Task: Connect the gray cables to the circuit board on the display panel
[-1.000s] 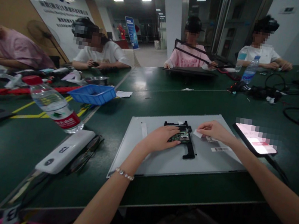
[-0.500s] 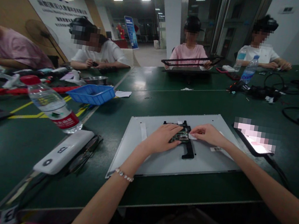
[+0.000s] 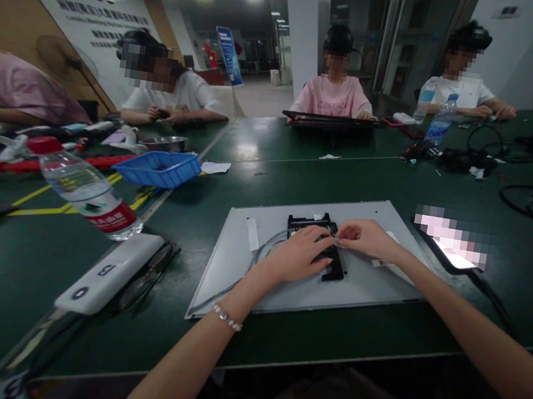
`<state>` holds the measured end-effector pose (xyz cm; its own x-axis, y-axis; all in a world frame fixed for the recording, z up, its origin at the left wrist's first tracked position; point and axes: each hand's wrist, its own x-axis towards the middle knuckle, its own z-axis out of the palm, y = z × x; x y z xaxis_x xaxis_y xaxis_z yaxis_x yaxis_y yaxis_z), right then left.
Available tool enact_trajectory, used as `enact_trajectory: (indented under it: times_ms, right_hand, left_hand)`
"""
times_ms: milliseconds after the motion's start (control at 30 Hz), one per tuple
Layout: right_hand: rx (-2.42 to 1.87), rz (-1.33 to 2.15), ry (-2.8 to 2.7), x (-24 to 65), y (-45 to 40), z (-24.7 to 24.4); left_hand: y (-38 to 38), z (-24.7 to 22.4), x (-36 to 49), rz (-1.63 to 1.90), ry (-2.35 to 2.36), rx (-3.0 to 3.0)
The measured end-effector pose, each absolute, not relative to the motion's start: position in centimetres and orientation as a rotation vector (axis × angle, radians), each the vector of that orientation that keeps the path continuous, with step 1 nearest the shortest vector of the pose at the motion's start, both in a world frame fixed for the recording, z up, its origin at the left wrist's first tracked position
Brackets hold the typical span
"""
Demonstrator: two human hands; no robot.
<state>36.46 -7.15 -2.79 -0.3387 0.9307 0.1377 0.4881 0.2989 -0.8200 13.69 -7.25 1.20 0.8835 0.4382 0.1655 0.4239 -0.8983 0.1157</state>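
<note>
A grey-white flat panel (image 3: 224, 274) lies on the green table before me. On its middle sits a black plastic bracket (image 3: 335, 266), with a board on it mostly hidden under my fingers. My left hand (image 3: 301, 252) rests over the bracket, fingers stretched out, thumb apart, index fingertip close to my right fingertips. My right hand (image 3: 366, 237) is closed in a pinch at the bracket's right side, on a small white strip that barely shows. A thin grey cable (image 3: 263, 251) curves over the panel beside my left hand. A white strip (image 3: 253, 234) lies on the panel's left part.
To the left are a white power bank (image 3: 110, 272), eyeglasses (image 3: 145, 281), a tilted water bottle (image 3: 90, 195) and a blue tray (image 3: 162, 169). A lit phone (image 3: 449, 242) with a cable lies right of the panel. Several people sit around the table; one holds a black frame (image 3: 332, 122).
My left hand has shifted slightly right and its fingers now reach my right fingertips, covering the board. The grey cable now shows beside it. Across the table, a person has lowered the black frame.
</note>
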Motion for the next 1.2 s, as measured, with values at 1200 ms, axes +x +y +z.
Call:
enact_trajectory:
  times_ms: [1200]
  right_hand:
    - [-1.318,0.878,-1.947,36.7,-7.7,-2.1]
  left_hand:
    - [-0.6,2.7,3.8,0.239,1.685,2.735]
